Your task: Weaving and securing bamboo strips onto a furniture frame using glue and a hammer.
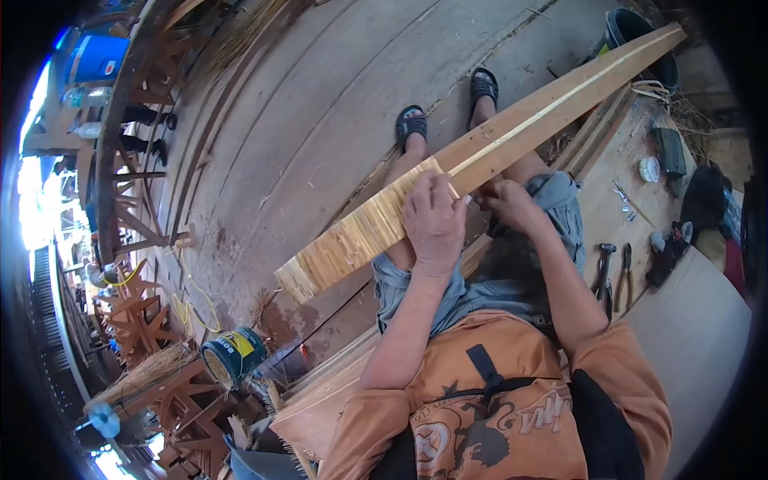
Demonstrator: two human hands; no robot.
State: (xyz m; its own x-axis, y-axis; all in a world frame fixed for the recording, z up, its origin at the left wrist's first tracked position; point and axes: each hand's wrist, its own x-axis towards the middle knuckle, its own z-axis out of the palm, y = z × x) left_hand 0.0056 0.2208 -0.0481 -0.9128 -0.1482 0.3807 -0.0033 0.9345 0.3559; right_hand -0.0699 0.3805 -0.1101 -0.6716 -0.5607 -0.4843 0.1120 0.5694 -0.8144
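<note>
A long brown plank (552, 120) lies slantwise across my lap, a pale ridge running along its length. Its lower left part is covered by a row of yellow straw-like strips (344, 244), set side by side across the wood. My left hand (434, 220) lies over the upper end of that row, its bent fingers and thumb closed on the last strip at the plank's edge. Just right of it, my right hand (512, 205) is closed beside the plank's near edge. Whatever its fingers hold is too small and partly hidden to name.
Pliers (625, 276), a hammer (604, 268) and a round white lid (649, 169) lie on a board at my right. A dark bucket (628, 28) stands behind the plank's far end. At lower left is a green tub (233, 357) with straw, near wooden star frames (140, 320).
</note>
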